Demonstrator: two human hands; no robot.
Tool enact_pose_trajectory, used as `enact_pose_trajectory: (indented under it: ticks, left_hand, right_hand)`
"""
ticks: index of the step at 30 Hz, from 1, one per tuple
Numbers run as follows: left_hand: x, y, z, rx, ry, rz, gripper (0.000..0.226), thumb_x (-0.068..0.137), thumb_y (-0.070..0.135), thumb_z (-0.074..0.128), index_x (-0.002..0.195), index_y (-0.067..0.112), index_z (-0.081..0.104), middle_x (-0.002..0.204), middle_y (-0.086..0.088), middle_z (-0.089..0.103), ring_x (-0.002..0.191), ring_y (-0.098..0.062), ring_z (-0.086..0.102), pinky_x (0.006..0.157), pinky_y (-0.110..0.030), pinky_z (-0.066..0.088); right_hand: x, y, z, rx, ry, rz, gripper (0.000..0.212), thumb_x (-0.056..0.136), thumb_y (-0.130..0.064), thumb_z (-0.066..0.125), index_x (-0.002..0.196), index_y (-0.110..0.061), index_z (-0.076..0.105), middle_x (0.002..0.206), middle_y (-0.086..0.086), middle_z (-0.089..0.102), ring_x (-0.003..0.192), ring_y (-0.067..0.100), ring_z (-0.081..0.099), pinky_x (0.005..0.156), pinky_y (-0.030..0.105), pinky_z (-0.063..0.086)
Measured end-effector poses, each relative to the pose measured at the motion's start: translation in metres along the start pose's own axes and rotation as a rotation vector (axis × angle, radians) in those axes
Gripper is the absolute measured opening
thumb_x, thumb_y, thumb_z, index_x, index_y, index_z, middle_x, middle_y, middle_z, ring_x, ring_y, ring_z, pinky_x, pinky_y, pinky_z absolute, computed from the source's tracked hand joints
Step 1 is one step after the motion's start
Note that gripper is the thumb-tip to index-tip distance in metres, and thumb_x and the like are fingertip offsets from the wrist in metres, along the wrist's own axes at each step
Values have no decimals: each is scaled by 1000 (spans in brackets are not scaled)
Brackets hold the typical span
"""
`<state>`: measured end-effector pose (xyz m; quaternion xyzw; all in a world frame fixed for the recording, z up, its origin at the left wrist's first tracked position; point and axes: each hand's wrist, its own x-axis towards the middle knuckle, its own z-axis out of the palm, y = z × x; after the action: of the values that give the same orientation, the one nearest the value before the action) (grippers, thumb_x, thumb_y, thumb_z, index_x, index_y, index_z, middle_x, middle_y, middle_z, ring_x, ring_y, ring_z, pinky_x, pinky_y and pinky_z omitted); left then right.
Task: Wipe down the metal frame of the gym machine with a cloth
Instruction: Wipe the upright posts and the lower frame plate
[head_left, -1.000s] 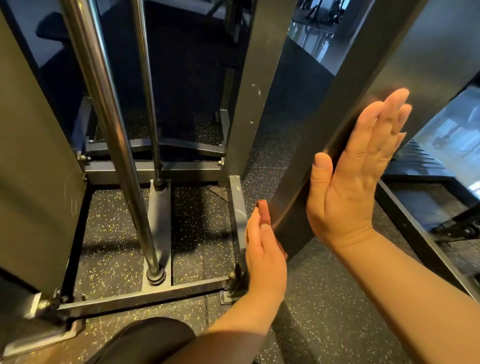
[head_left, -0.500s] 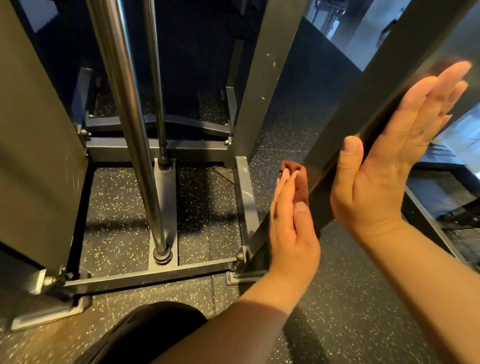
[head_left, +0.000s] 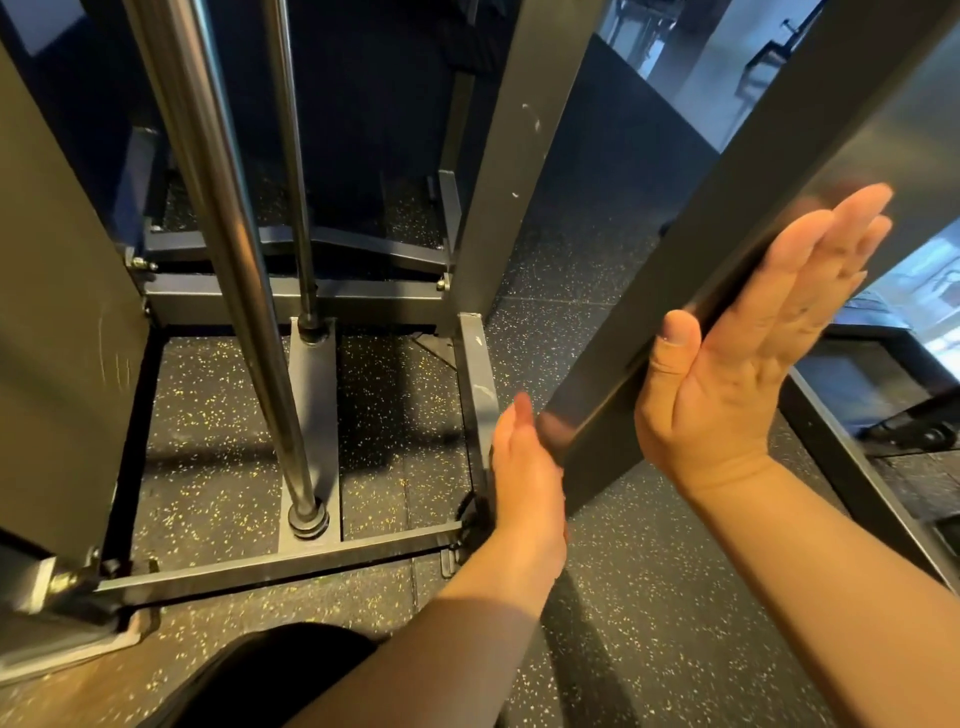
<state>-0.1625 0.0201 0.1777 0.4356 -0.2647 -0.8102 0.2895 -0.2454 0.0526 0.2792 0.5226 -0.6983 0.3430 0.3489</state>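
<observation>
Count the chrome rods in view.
2. The near rod slants down left of centre to its collar; the thinner far rod stands behind it. Others may be hidden off-frame.

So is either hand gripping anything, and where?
Nothing gripped: left hand and right hand press flat on opposite faces of the slanted beam; cloth unclear.

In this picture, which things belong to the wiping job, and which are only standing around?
For the job:
- slanted metal beam
- left hand and right hand, each flat against one side of the beam
- the cloth does not show clearly

Only around:
- thick chrome rod
- speckled floor
- the person's knee
</observation>
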Motion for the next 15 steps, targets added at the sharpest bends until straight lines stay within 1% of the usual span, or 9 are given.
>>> enact_pose_trajectory:
  ticks: [2,3,5,6,8,10,11,13,15]
  left_hand:
    - [-24,21,11,65,-178,235,37,111,43,39,147,43,49,138,12,64,118,-17,62,85,-30,51]
    - [-31,27,13,81,-273,376,43,111,35,37,152,41,44,147,17,57,130,-12,57,96,-31,50]
    - [-33,26,12,104,-391,574,54,106,33,36,160,36,34,161,20,40,149,-4,37,122,-42,33]
    - [-29,21,9,138,-405,620,56,105,36,36,161,38,31,164,20,35,152,-5,32,125,-45,27]
    - [-22,8,2,185,-360,572,50,107,40,35,156,49,33,158,19,45,137,-3,50,116,-41,38]
    - [-22,2,-1,169,-226,385,39,111,43,31,140,70,37,141,15,60,101,-4,63,89,-31,50]
    - [-23,6,0,167,-172,278,36,112,47,29,137,71,37,138,10,61,97,-8,62,83,-28,50]
    - [-31,27,9,183,-164,142,35,109,56,29,142,57,42,141,1,60,99,-14,60,75,-26,48]
    - [-44,57,26,188,-238,234,38,108,59,28,144,56,41,146,11,58,103,-8,59,69,-22,45]
  right_hand:
    - [-1,0,-3,14,-4,11,63,109,-36,27,147,11,9,151,53,15,146,62,9,119,73,11]
    - [0,-1,-4,18,6,2,64,109,-34,28,149,10,7,154,50,11,151,52,3,123,67,6]
    - [2,-6,-5,4,20,-47,70,108,-31,32,158,4,-3,167,28,-8,155,28,-14,126,51,-4]
    - [2,-7,-7,-12,12,-77,74,107,-30,34,161,-5,-10,169,11,-19,154,21,-19,126,48,-6]
    - [1,-7,-13,-28,-39,-118,77,107,-28,39,160,-17,-17,165,-6,-28,154,19,-20,126,47,-8]
    - [6,-4,-25,-61,-84,-142,80,107,-32,41,160,-18,-18,165,-8,-29,154,19,-21,126,46,-9]
    - [16,-3,-33,-91,-86,-148,82,107,-35,42,161,-15,-17,165,-7,-29,154,19,-22,125,46,-10]
    - [46,-2,-46,-104,-50,-154,81,107,-37,42,159,-3,-10,168,-2,-26,153,16,-23,125,46,-11]
    - [76,0,-52,-90,10,-186,80,107,-37,39,160,-2,-11,167,-2,-25,152,16,-23,125,47,-9]
